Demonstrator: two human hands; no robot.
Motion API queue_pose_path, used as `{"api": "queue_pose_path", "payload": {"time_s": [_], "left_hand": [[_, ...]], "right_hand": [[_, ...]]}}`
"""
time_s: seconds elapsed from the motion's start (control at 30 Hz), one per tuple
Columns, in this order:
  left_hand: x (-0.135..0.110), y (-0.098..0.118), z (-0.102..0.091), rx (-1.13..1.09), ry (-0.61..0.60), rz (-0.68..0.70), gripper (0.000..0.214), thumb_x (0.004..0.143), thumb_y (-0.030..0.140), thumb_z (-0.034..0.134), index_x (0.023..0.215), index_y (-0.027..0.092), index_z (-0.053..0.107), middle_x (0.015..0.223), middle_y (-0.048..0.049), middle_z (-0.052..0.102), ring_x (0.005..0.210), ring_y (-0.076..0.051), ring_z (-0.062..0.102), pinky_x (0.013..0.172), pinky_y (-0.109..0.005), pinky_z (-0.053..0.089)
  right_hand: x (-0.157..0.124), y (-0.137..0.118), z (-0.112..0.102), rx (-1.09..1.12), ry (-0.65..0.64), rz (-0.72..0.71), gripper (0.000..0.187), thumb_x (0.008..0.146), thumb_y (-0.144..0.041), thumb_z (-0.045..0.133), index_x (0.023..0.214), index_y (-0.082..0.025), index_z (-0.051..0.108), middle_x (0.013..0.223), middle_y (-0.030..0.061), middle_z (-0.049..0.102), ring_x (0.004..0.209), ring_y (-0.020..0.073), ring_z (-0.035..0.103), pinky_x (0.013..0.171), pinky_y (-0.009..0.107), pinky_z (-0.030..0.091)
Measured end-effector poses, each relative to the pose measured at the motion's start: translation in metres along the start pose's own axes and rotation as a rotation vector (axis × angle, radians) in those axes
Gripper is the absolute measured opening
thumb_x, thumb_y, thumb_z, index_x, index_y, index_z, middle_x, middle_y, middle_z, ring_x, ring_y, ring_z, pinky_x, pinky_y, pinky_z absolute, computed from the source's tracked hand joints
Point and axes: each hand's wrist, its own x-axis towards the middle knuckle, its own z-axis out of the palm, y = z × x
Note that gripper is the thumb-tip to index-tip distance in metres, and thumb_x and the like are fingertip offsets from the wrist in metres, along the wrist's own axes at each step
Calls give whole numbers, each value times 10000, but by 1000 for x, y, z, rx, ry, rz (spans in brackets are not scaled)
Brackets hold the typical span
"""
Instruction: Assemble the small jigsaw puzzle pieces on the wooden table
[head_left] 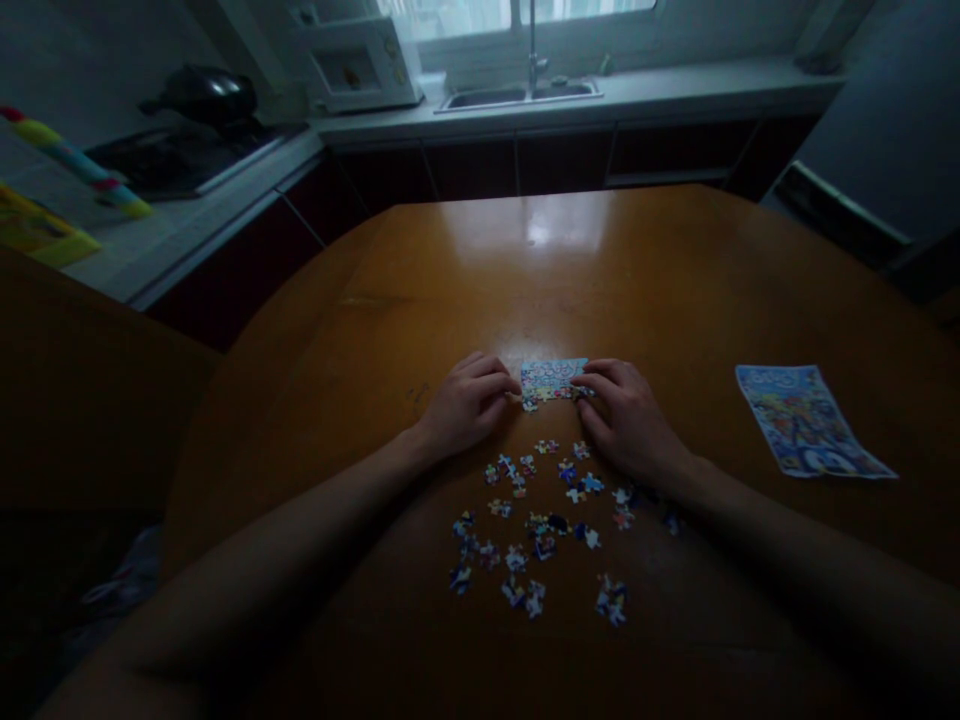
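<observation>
A partly assembled jigsaw puzzle (553, 374), pale blue along its top, lies flat on the wooden table (465, 280). At its left edge is my left hand (471, 405), fingers curled and tips drawn together; a small pale bit shows there, too small to make out. My right hand (626, 415) rests at the right edge, with thumb and fingertips closed around a puzzle piece (580, 393) at the lower right corner. Several loose puzzle pieces (516, 558) lie scattered on the near side of the assembled part, some close to my right forearm.
To the right lies a creased picture sheet (814, 420) with colourful figures. Beyond the table run a counter with a sink (525, 97) and a white microwave (360, 65). A dark pan (206, 95) stands on the stove at the left, near a yellow and blue toy-like object (79, 165).
</observation>
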Motion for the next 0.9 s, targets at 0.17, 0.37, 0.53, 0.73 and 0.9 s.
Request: {"api": "queue_pose_path", "payload": {"time_s": [0.17,0.37,0.53,0.73,0.9], "left_hand": [[-2,-4,2,4,-13,-18,222,903,88,520,906,187,718,900,-57,668,885,-192,570,798,-351,472],[0,-1,0,-21,-36,16,245,892,87,527,927,195,744,910,-61,682,895,-190,586,820,-358,498],[0,0,0,-42,-84,63,251,910,104,551,977,209,770,948,-69,694,911,-190,601,831,-354,512],[0,-2,2,-25,-100,63,226,935,135,551,958,202,765,938,-70,689,908,-192,600,828,-352,510],[2,2,-1,-50,-110,71,260,878,86,543,1030,185,729,956,-73,681,923,-197,595,850,-364,512]], "right_hand": [[0,1,1,14,11,-5,272,904,-185,572,1142,-199,703,1219,160,616,1174,331,560,988,571,482],[0,2,2,21,31,-16,278,902,-186,571,1145,-217,702,1210,151,628,1154,330,575,973,581,487],[0,2,1,22,18,-18,289,890,-165,566,1145,-203,696,1210,157,626,1153,331,570,972,575,483],[1,3,1,27,11,-1,323,900,-99,497,1136,-192,698,1205,157,625,1166,322,568,976,563,484],[2,3,0,56,23,8,286,925,-130,507,1122,-204,700,1196,146,629,1149,318,573,982,564,483]]}}
